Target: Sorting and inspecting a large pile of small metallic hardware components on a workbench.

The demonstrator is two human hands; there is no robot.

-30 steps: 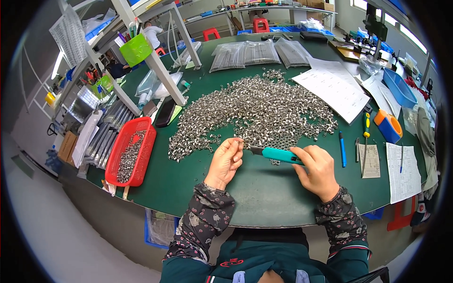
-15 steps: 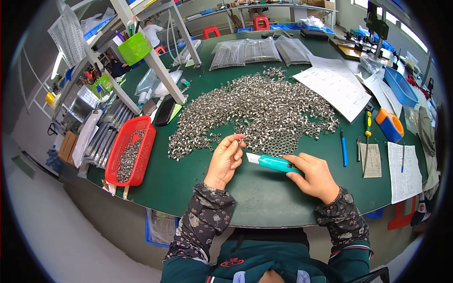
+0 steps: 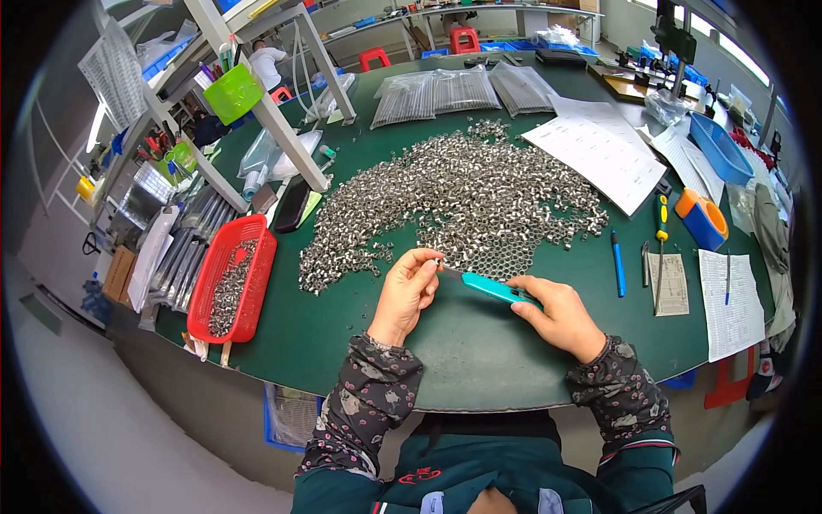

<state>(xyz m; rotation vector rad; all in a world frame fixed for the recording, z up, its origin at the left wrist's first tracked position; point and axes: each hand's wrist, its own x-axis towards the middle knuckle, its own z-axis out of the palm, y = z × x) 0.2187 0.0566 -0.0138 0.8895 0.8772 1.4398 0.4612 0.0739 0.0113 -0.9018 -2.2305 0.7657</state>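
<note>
Metal parts (image 3: 462, 201) heaped beyond hands: right hand (image 3: 556, 315) gripping teal tool (image 3: 490, 288), left hand (image 3: 409, 289) pinching its tip.

Clear plastic bags (image 3: 462, 90) of long silvery parts: far table edge, side by side. White printed sheets (image 3: 599, 154): right of the bags, overlapping. Small paper slip (image 3: 672, 284): near right, flat. White printed sheet (image 3: 729, 300): just beside slip, at table edge.

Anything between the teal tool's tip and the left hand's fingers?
Nothing visible. The teal-handled tool, held in the right hand, points its thin tip straight at the left hand fingertips above bare green mat.
</note>
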